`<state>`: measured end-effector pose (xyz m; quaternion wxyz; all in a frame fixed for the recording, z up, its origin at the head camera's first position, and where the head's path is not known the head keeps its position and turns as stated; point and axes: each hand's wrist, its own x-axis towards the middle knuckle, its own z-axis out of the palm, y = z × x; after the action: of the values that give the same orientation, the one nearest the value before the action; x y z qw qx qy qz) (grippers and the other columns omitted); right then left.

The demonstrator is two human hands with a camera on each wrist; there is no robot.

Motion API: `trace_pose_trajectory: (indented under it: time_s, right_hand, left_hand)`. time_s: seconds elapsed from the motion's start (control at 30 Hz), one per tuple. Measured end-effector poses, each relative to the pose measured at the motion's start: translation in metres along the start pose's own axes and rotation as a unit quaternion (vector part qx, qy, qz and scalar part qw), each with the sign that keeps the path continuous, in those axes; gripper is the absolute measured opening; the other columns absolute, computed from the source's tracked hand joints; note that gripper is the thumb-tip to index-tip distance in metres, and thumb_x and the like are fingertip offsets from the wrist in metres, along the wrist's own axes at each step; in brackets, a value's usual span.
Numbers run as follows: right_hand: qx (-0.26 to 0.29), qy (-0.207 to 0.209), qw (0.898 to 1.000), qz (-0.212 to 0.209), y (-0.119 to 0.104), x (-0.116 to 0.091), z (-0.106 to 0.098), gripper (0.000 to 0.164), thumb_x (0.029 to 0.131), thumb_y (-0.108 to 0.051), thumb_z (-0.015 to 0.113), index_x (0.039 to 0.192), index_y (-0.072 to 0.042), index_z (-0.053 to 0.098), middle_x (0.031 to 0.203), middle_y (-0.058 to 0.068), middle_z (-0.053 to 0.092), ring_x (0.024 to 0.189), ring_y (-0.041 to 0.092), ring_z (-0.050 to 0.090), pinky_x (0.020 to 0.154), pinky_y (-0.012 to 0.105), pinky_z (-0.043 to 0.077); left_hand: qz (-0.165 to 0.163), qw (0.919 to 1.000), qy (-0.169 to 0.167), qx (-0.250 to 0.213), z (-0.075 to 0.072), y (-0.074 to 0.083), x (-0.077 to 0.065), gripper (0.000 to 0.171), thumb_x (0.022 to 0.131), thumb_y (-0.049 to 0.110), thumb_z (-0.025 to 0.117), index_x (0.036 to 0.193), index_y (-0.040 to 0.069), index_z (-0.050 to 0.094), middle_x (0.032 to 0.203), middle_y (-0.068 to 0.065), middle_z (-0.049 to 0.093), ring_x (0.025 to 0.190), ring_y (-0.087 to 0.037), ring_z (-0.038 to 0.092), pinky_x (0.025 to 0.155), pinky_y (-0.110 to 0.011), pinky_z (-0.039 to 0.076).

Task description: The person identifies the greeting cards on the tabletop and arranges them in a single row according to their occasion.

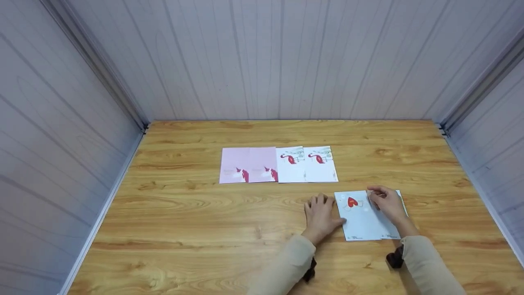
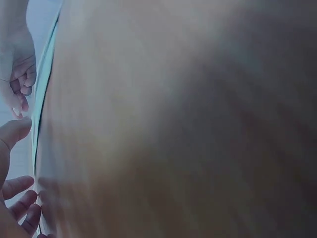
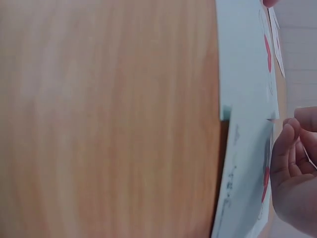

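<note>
Two white cards lie overlapped side by side at the right front. The left white card (image 1: pixel 360 219) bears a red heart; most of the right white card (image 1: pixel 391 230) is covered by the other card and the right hand. My left hand (image 1: pixel 320 217) rests on the table with spread fingers, its thumb at the left card's left edge. Over the cards' far edge is my right hand (image 1: pixel 387 205), fingers bent and the tips of thumb and forefinger together. In the right wrist view, no card plainly shows between these fingertips (image 3: pixel 288 135).
Farther back, two pink cards (image 1: pixel 233 162) and two white flamingo cards (image 1: pixel 290 174) lie in one overlapping row. The wood-grain table (image 1: pixel 184 229) is bounded by panelled walls (image 1: pixel 262 61) at the back and sides.
</note>
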<state>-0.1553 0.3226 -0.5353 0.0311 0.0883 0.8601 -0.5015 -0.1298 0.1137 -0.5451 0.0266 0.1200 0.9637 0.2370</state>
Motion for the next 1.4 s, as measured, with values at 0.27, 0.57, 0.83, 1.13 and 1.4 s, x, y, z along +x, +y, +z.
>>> trace_pose_trajectory:
  time_s: [0.27, 0.57, 0.83, 1.13, 1.4]
  right_hand:
    - [-0.056, -0.010, 0.998, -0.011, 0.0020, 0.0012, -0.0032, 0.030, 0.088, -0.012, 0.051, 0.113, 0.004, 0.055, 0.091, 0.012, 0.054, 0.068, 0.014, 0.048, 0.050, 0.022, 0.041]
    - [-0.080, -0.017, 0.996, -0.028, -0.0018, 0.0029, -0.0032, 0.028, 0.087, -0.011, 0.051, 0.109, 0.005, 0.058, 0.085, 0.010, 0.054, 0.064, 0.014, 0.046, 0.049, 0.023, 0.039]
    - [-0.033, -0.004, 0.999, 0.000, -0.0033, 0.0017, -0.0016, 0.028, 0.087, -0.014, 0.052, 0.108, 0.004, 0.055, 0.089, 0.011, 0.051, 0.070, 0.014, 0.047, 0.052, 0.023, 0.041]
    - [0.071, -0.004, 0.997, 0.010, -0.0019, 0.0009, -0.0012, 0.024, 0.087, -0.010, 0.053, 0.103, 0.006, 0.050, 0.085, 0.006, 0.049, 0.064, 0.009, 0.046, 0.052, 0.022, 0.039]
    - [0.148, -0.002, 0.989, -0.001, -0.0020, -0.0017, -0.0015, 0.017, 0.085, -0.009, 0.058, 0.094, 0.002, 0.050, 0.077, 0.003, 0.051, 0.063, 0.009, 0.050, 0.052, 0.021, 0.042]
  left_hand:
    - [0.018, 0.9980, 0.006, 0.060, 0.0010, 0.0011, -0.0002, 0.067, 0.066, 0.059, 0.065, 0.121, 0.024, 0.051, 0.110, 0.004, 0.042, 0.096, -0.014, 0.035, 0.075, -0.033, 0.025]
    - [0.017, 0.9986, 0.001, 0.049, 0.0000, 0.0020, 0.0002, 0.068, 0.066, 0.057, 0.066, 0.123, 0.024, 0.050, 0.111, 0.004, 0.042, 0.097, -0.014, 0.034, 0.077, -0.033, 0.024]
    - [0.015, 0.9992, -0.002, 0.038, -0.0002, 0.0008, -0.0006, 0.067, 0.066, 0.056, 0.066, 0.122, 0.024, 0.051, 0.111, 0.003, 0.041, 0.098, -0.015, 0.033, 0.079, -0.034, 0.024]
    - [0.017, 0.9992, 0.000, 0.037, 0.0010, -0.0002, -0.0023, 0.065, 0.067, 0.057, 0.065, 0.121, 0.024, 0.052, 0.110, 0.004, 0.042, 0.099, -0.015, 0.034, 0.079, -0.035, 0.024]
    - [0.016, 0.9994, 0.005, 0.032, 0.0022, -0.0015, -0.0015, 0.058, 0.068, 0.054, 0.066, 0.117, 0.026, 0.054, 0.111, 0.004, 0.043, 0.098, -0.016, 0.034, 0.078, -0.034, 0.024]
